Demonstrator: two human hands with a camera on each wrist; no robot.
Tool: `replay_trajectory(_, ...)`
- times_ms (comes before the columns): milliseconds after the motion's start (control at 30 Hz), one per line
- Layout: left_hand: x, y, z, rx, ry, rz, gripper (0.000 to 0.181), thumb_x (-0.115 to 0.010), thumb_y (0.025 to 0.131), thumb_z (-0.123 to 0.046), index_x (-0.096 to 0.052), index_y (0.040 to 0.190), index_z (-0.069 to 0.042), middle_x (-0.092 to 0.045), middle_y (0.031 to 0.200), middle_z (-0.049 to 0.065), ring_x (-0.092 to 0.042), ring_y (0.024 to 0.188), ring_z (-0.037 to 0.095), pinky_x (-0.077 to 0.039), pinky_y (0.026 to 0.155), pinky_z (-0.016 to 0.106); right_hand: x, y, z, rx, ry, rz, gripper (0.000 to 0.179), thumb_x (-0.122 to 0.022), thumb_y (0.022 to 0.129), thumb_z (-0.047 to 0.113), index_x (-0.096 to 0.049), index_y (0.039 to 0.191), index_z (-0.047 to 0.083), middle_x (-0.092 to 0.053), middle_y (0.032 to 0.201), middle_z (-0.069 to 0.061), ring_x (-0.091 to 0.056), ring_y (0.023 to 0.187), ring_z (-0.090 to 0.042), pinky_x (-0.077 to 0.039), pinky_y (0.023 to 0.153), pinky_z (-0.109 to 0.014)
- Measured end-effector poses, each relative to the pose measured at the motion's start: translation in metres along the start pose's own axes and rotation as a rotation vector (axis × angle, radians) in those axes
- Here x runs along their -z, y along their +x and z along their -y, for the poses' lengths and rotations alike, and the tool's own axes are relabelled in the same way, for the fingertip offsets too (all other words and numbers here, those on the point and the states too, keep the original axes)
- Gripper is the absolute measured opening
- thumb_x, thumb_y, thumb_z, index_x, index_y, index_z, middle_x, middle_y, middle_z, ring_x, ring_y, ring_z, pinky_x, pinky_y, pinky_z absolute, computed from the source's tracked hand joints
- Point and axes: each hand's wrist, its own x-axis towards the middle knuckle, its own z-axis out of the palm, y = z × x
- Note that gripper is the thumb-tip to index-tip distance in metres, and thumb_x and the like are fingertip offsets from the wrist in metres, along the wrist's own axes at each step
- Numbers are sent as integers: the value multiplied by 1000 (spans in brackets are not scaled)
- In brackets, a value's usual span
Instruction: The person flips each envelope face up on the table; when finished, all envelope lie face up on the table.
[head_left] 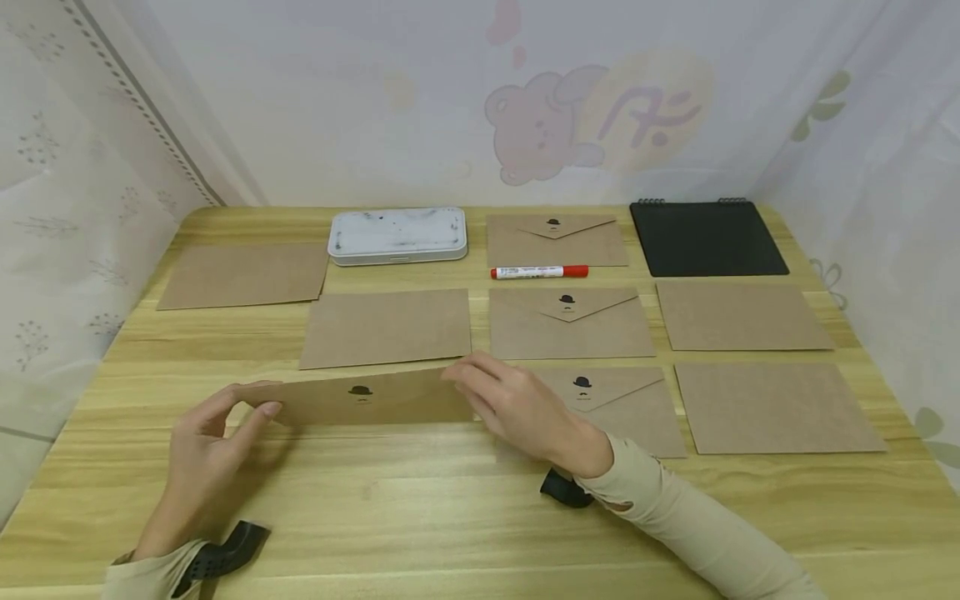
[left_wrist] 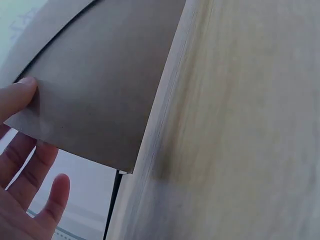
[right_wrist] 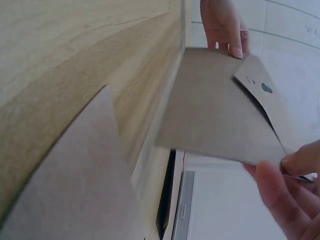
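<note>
A brown kraft envelope (head_left: 390,400) with a small black hat print is raised and tilted on the near left of the table. My left hand (head_left: 206,450) pinches its left end, with the thumb on the flap side in the left wrist view. At the opposite end, my right hand (head_left: 521,408) pinches the upper right corner. The right wrist view shows the envelope's pointed flap (right_wrist: 260,90) lying over its front. Partly behind my right hand lies another hat-print envelope (head_left: 630,417).
Several more envelopes lie flat in rows, some flap up like this one (head_left: 573,333), others plain side up like this one (head_left: 776,408). A red-capped marker (head_left: 540,272), a white tin case (head_left: 397,236) and a black spiral notebook (head_left: 708,239) are farther back. Printed cloth hangs behind.
</note>
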Motion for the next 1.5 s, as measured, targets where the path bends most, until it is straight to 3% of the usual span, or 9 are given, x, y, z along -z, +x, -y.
replay_trajectory(133,0,-1,-2,73,138,-23,22,-61,69,30,-61,84,14,-64,82,9,-59,85,13,-42,89,21,-1,0,0,-59,25,-20,19,-60,86,-4,-62,105,1,-59,106,-10,-59,81,-11,-46,71,-12)
replay_trajectory(333,1,-1,0,111,263,-20,58,-65,62,31,-51,117,17,-60,71,4,-55,69,6,-43,85,16,-1,0,0,-98,41,-49,16,-61,85,-3,-64,101,-1,-50,124,-14,-46,60,-5,-39,55,-8)
replay_trajectory(433,3,-1,0,139,299,-25,72,-66,62,31,-41,127,14,-58,62,3,-54,62,3,-44,78,14,-2,-1,2,-133,76,-5,21,-64,84,0,-63,105,-4,-43,133,-14,-53,67,-6,-43,59,-9)
replay_trajectory(533,2,-3,0,180,350,-32,65,-67,63,29,-39,119,11,-59,63,1,-52,56,0,-41,50,14,-4,-2,4,-183,110,61,27,-67,82,2,-62,108,-5,-37,137,-13,-57,74,-8,-45,64,-10)
replay_trajectory(633,1,-4,1,166,487,-9,48,-73,63,22,-45,97,4,-58,68,-2,-51,60,-3,-35,43,13,-7,-3,7,-231,136,134,29,-69,81,4,-62,107,-5,-37,134,-13,-57,75,-8,-45,64,-8)
replay_trajectory(800,1,-3,5,56,633,59,31,-76,65,14,-56,75,-7,-62,74,-2,-54,72,-2,-41,63,10,-12,-6,10,-264,109,219,33,-70,80,9,-62,109,-5,-38,130,-13,-55,81,-10,-43,66,-9)
replay_trajectory(1067,2,-6,11,21,620,146,34,-78,61,14,-64,82,-8,-64,81,-4,-56,75,-3,-44,66,9,-16,-8,11,-306,23,317,50,-74,76,23,-59,115,-5,-32,135,-12,-51,94,-13,-45,74,-16)
replay_trajectory(1300,1,-7,10,73,670,226,33,-80,65,2,-63,87,-16,-39,57,-12,-34,49,1,-27,44,12,-19,-10,11,-313,-21,370,65,-77,73,37,-57,119,-4,-30,137,-14,-49,100,-16,-45,85,-24)
replay_trajectory(1500,0,-7,11,78,735,269,36,-83,63,-8,-62,92,-14,-40,66,-9,-36,61,5,-28,53,14,-20,-12,12,-303,-52,408,84,-79,68,46,-51,125,-9,-30,139,-17,-40,121,-25,-35,101,-32)
